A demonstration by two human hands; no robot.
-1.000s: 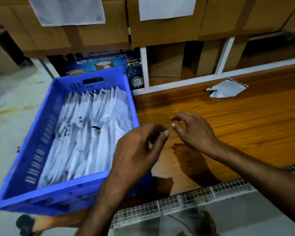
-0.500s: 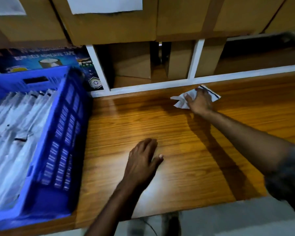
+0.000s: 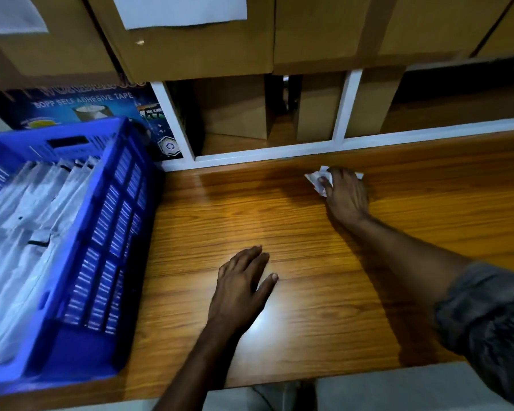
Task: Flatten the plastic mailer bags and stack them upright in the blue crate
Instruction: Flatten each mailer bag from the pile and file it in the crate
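Right hand (image 3: 347,198), upper right: fingers (image 3: 340,177) gripping crumpled white plastic mailer bag (image 3: 315,181) on wooden worktop (image 3: 324,307). Left hand (image 3: 240,289), centre: fingers flat, open. Blue plastic crate (image 3: 101,232), left: mailers (image 3: 27,221) upright.

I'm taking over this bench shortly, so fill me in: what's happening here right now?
A person is sorting plastic mailers at a wooden table. Their right hand reaches to the far edge, fingers curled over a crumpled white mailer bag lying loose there, not yet flattened. The left hand rests flat on the tabletop, holding nothing. At the left, the blue crate holds a row of white bags standing upright.
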